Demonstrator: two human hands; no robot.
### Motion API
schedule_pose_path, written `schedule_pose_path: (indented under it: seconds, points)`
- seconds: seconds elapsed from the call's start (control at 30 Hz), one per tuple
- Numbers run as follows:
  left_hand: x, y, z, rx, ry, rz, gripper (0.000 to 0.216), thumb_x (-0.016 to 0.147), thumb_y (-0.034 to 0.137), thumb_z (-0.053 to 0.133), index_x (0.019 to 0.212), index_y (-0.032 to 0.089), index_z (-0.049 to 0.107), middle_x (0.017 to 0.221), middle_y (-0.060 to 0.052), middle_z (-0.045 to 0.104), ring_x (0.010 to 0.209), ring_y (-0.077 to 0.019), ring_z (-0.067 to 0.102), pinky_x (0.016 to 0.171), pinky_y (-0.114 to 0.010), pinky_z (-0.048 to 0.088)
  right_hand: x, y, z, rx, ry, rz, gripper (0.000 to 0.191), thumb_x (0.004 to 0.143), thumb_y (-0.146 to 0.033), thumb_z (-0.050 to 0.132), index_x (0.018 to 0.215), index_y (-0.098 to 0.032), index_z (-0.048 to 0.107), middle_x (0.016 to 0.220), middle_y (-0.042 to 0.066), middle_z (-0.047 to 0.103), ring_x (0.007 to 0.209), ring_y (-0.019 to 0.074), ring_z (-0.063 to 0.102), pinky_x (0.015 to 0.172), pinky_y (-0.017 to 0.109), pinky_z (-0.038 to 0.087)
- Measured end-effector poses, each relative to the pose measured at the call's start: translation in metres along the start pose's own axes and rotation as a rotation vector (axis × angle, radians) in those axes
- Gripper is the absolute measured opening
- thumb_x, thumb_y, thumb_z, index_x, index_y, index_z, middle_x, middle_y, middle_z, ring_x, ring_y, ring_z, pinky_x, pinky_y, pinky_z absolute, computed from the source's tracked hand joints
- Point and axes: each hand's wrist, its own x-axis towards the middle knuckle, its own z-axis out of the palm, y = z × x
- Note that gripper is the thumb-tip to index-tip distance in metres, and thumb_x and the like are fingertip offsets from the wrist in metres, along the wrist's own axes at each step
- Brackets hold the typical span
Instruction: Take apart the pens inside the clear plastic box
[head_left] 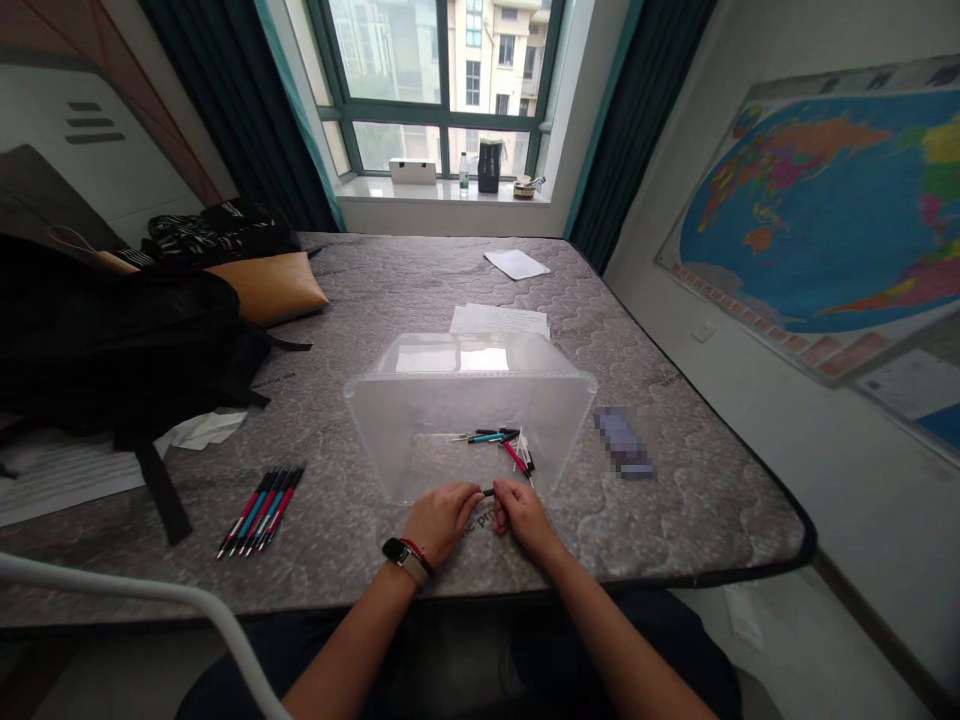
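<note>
My left hand (pixel 444 520) and my right hand (pixel 523 515) meet just in front of a clear plastic box (pixel 382 430). Fingers of both are closed on a small dark pen part (pixel 489 492), which bridges the gap between them. The box lies on its side, its opening toward me. Inside are loose pen parts: blue and black pieces (pixel 491 436), a red barrel (pixel 516 458) and thin white refills beside it. To the left, several pens (pixel 261 510) in red, blue and black lie side by side in a row.
The box rests on a grey quilted mattress (pixel 300 560). Papers (pixel 499 320) lie behind it, and a blurred flat object (pixel 625 442) to its right. A black backpack (pixel 112 340) stands at left. A white curved tube (pixel 150 590) crosses the lower left.
</note>
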Motion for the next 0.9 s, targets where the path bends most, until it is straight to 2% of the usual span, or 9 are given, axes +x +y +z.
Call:
schedule_pose_path:
  seconds: [0.1, 0.2, 0.27, 0.4, 0.53, 0.6, 0.73, 0.8, 0.9]
  points:
    - [-0.001, -0.001, -0.004, 0.013, -0.006, -0.087, 0.033, 0.094, 0.051, 0.045, 0.11, 0.027, 0.061, 0.088, -0.004, 0.07, 0.081, -0.0215, 0.066, 0.07, -0.027, 0.043, 0.007, -0.001, 0.004, 0.023, -0.036, -0.029, 0.054, 0.088, -0.063, 0.047, 0.057, -0.02, 0.048, 0.043, -0.004, 0.047, 0.039, 0.0108, 0.048, 0.043, 0.023, 0.038]
    - [-0.004, -0.003, -0.007, 0.007, -0.015, -0.097, 0.034, 0.09, 0.051, 0.052, 0.114, 0.027, 0.058, 0.088, -0.003, 0.07, 0.081, -0.0216, 0.067, 0.069, -0.027, 0.043, 0.01, -0.004, 0.003, 0.024, -0.046, -0.019, 0.054, 0.088, -0.062, 0.048, 0.054, -0.021, 0.046, 0.041, -0.005, 0.042, 0.038, 0.0112, 0.045, 0.042, 0.024, 0.035]
    - [-0.006, -0.003, -0.008, 0.004, -0.015, -0.072, 0.03, 0.093, 0.05, 0.048, 0.108, 0.026, 0.06, 0.09, -0.004, 0.07, 0.083, -0.0216, 0.067, 0.071, -0.027, 0.043, 0.009, -0.007, 0.0, 0.0, -0.062, -0.021, 0.054, 0.09, -0.061, 0.046, 0.054, -0.021, 0.046, 0.042, -0.005, 0.041, 0.039, 0.0115, 0.044, 0.044, 0.025, 0.035]
    - [-0.007, -0.001, -0.011, 0.027, -0.049, -0.053, 0.036, 0.095, 0.053, 0.04, 0.107, 0.026, 0.061, 0.087, -0.005, 0.07, 0.083, -0.0227, 0.067, 0.071, -0.029, 0.042, 0.001, -0.02, -0.012, -0.161, -0.113, -0.082, 0.053, 0.095, -0.057, 0.04, 0.058, -0.019, 0.05, 0.051, -0.002, 0.05, 0.05, 0.0121, 0.049, 0.055, 0.025, 0.04]
    - [-0.004, 0.0, -0.015, 0.067, -0.118, -0.08, 0.04, 0.099, 0.047, 0.032, 0.095, 0.025, 0.064, 0.082, -0.007, 0.069, 0.08, -0.0226, 0.065, 0.071, -0.029, 0.041, -0.007, -0.032, -0.019, -0.331, -0.15, -0.129, 0.044, 0.097, -0.05, 0.042, 0.068, -0.019, 0.053, 0.059, -0.002, 0.055, 0.058, 0.0124, 0.052, 0.06, 0.024, 0.04]
    - [-0.004, 0.0, -0.018, 0.041, -0.109, -0.086, 0.039, 0.099, 0.045, 0.031, 0.096, 0.024, 0.064, 0.08, -0.006, 0.069, 0.078, -0.0218, 0.065, 0.07, -0.029, 0.04, -0.009, -0.035, -0.018, -0.353, -0.167, -0.116, 0.039, 0.098, -0.048, 0.042, 0.073, -0.02, 0.053, 0.06, -0.003, 0.055, 0.057, 0.0122, 0.052, 0.06, 0.024, 0.039]
    - [-0.006, 0.0, -0.02, -0.064, -0.05, -0.029, 0.034, 0.093, 0.051, 0.047, 0.109, 0.024, 0.058, 0.08, -0.002, 0.068, 0.073, -0.0191, 0.064, 0.064, -0.027, 0.039, -0.009, -0.034, -0.012, -0.376, -0.171, -0.097, 0.041, 0.098, -0.047, 0.041, 0.069, -0.02, 0.052, 0.058, -0.004, 0.053, 0.055, 0.012, 0.051, 0.058, 0.024, 0.038]
    - [-0.008, 0.001, -0.018, -0.056, -0.033, -0.007, 0.034, 0.086, 0.051, 0.058, 0.107, 0.023, 0.058, 0.083, -0.001, 0.067, 0.073, -0.018, 0.064, 0.063, -0.026, 0.039, -0.009, -0.033, -0.009, -0.399, -0.169, -0.103, 0.044, 0.098, -0.048, 0.041, 0.066, -0.02, 0.052, 0.056, -0.003, 0.053, 0.055, 0.0121, 0.05, 0.058, 0.025, 0.037]
    - [-0.01, 0.002, -0.012, -0.015, -0.02, -0.02, 0.025, 0.085, 0.044, 0.063, 0.098, 0.023, 0.058, 0.082, 0.001, 0.065, 0.074, -0.0169, 0.063, 0.063, -0.025, 0.039, -0.009, -0.031, -0.007, -0.403, -0.174, -0.105, 0.044, 0.097, -0.049, 0.043, 0.066, -0.019, 0.054, 0.055, -0.004, 0.053, 0.054, 0.0121, 0.05, 0.058, 0.025, 0.037]
